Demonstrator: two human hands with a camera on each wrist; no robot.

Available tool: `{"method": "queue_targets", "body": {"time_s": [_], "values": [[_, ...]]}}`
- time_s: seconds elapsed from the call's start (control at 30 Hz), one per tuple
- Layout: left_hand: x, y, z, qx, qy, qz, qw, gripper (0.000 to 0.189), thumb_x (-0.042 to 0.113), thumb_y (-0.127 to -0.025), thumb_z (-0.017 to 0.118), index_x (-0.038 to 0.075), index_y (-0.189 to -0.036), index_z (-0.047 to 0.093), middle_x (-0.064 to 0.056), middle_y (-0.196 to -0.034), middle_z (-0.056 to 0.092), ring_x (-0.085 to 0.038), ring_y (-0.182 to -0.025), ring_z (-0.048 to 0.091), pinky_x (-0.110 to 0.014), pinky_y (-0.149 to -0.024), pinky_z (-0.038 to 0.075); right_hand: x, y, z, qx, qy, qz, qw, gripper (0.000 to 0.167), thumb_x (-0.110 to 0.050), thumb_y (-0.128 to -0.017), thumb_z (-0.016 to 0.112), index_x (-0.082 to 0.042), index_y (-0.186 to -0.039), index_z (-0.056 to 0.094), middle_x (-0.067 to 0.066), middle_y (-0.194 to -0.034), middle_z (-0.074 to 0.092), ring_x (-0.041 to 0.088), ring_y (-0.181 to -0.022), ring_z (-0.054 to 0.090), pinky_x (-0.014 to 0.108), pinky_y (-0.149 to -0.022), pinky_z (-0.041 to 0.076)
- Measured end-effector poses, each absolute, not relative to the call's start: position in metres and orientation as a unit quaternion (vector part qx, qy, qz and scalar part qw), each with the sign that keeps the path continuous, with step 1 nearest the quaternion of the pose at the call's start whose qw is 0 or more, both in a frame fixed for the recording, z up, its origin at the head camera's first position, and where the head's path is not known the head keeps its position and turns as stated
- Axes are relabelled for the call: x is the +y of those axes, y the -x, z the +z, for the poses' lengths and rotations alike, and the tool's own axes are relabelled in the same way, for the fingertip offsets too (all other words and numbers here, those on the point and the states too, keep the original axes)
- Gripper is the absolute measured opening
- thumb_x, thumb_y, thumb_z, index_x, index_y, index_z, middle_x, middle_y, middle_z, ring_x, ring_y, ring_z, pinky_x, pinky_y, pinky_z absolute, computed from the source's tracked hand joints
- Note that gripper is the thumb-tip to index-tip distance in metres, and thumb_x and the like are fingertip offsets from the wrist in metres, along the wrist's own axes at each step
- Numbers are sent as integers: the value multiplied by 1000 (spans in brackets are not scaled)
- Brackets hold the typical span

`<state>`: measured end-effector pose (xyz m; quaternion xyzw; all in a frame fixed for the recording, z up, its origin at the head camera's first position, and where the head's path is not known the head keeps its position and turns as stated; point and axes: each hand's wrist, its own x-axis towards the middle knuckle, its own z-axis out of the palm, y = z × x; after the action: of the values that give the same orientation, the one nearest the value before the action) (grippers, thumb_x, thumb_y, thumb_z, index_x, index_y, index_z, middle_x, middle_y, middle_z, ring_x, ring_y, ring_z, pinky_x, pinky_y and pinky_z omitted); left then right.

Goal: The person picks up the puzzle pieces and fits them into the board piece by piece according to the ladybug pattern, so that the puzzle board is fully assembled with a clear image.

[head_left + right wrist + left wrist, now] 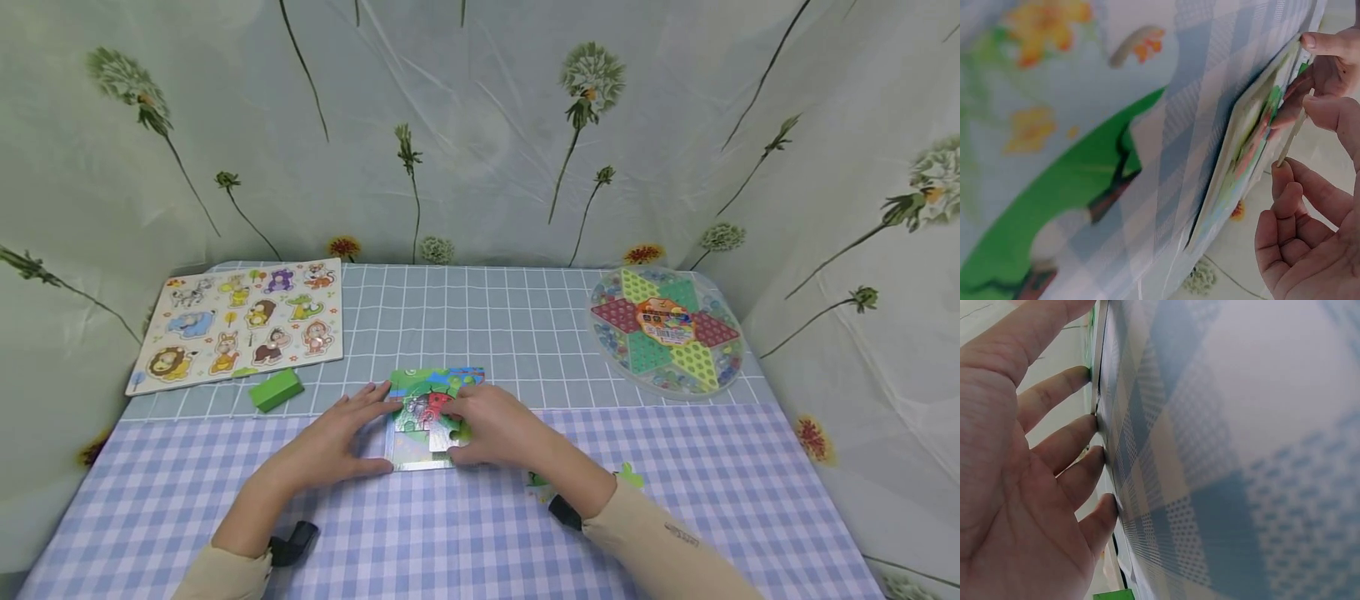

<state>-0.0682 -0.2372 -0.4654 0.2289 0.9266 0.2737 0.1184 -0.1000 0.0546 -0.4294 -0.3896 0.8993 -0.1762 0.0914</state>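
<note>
A small jigsaw puzzle board (408, 460) with a ladybug picture (437, 403) lies on the checked cloth in front of me. At its left edge my left hand (337, 437) is spread, fingertips on the border and thumb at the lower left corner. My right hand (495, 425) is over the board's right side and pinches a thin puzzle piece (1291, 137) between thumb and forefinger. That piece is edge-on in the right wrist view, tilted above the board. Loose puzzle pieces (628, 476) lie to the right, partly hidden by the right forearm.
A wooden animal puzzle (330, 333) lies at the back left, with a green block (276, 390) by its front edge. At the back right is a round Chinese checkers board (648, 354) with marbles. A flowered curtain (480, 167) closes off the table's back.
</note>
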Motion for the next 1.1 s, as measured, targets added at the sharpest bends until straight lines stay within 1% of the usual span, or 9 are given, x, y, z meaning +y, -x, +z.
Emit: {"method": "queue_targets", "body": {"time_s": [0.17, 0.37, 0.47, 0.53, 0.7, 0.8, 0.9, 1.1], "values": [[-239, 70, -466, 925, -231, 276, 123, 86, 48, -83, 91, 20, -157, 57, -14, -175, 36, -48, -161, 31, -75, -126, 25, 43, 104, -433, 896, 399, -173, 88, 44, -29, -82, 85, -12, -123, 80, -5, -85, 60, 7, -76, 47, 19, -63, 39], [-240, 70, -466, 924, -228, 279, 126, 87, 49, -83, 91, 21, -157, 56, -14, -175, 36, -47, -162, 31, -75, -127, 25, 30, 105, -436, 888, 421, -166, 87, 49, -30, -83, 87, -11, -127, 78, -5, -90, 67, 6, -79, 50, 22, -75, 47], [-240, 70, -465, 923, -229, 281, 126, 86, 48, -84, 91, 21, -157, 56, -15, -175, 36, -47, -162, 31, -75, -126, 25, 24, 105, -438, 886, 429, -155, 85, 47, -31, -84, 88, -11, -125, 79, -5, -90, 67, 6, -79, 51, 22, -76, 47], [-240, 70, -465, 923, -230, 283, 127, 86, 47, -84, 91, 21, -157, 56, -15, -175, 36, -47, -162, 31, -76, -126, 25, 21, 105, -440, 885, 432, -149, 86, 45, -32, -84, 88, -12, -124, 79, -5, -92, 68, 7, -81, 53, 22, -77, 48], [-240, 70, -466, 922, -232, 284, 125, 85, 46, -83, 92, 21, -157, 56, -15, -174, 37, -48, -161, 31, -76, -126, 25, 12, 105, -443, 886, 435, -133, 86, 44, -33, -86, 87, -12, -124, 79, -3, -109, 78, 10, -99, 68, 25, -92, 57], [-240, 70, -466, 921, -233, 285, 124, 85, 46, -83, 92, 20, -157, 56, -16, -174, 37, -48, -161, 32, -76, -126, 25, 8, 104, -443, 887, 434, -126, 91, 43, -33, -86, 87, -12, -123, 80, -1, -115, 79, 12, -105, 70, 26, -96, 57], [-239, 70, -465, 921, -232, 286, 123, 85, 44, -83, 92, 19, -156, 57, -16, -174, 37, -49, -161, 32, -77, -125, 25, 5, 104, -443, 888, 434, -120, 97, 43, -34, -86, 88, -13, -122, 81, -2, -114, 79, 11, -104, 70, 26, -96, 57], [-239, 70, -464, 922, -233, 284, 123, 84, 42, -84, 92, 19, -156, 57, -16, -174, 37, -49, -161, 32, -79, -124, 26, 2, 105, -444, 886, 436, -125, 101, 38, -34, -85, 89, -13, -117, 82, -6, -101, 76, 7, -93, 64, 25, -93, 56]]}}
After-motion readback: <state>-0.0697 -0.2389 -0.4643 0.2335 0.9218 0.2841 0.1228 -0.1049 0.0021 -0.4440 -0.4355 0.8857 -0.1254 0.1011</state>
